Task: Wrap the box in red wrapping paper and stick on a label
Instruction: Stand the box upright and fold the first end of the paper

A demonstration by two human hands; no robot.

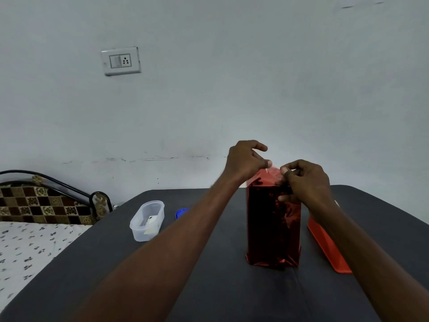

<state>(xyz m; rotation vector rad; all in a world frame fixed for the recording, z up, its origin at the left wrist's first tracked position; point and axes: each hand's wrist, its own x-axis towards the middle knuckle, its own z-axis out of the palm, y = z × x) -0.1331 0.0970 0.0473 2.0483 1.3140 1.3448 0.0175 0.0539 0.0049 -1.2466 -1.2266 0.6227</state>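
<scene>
table (209,287): dark | box (274,224): upright, red-wrapped | left hand (246,159), right hand (306,180): grip pinching top paper flap

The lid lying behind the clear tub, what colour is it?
Blue. The lid shows in the head view, on the dark table.

Both forearms reach forward, hands raised close together. Left hand (246,161) curls, thumb and forefinger pinched at the tips; right hand (304,180) just beside it, fingers curled inward, pinching too.
</scene>
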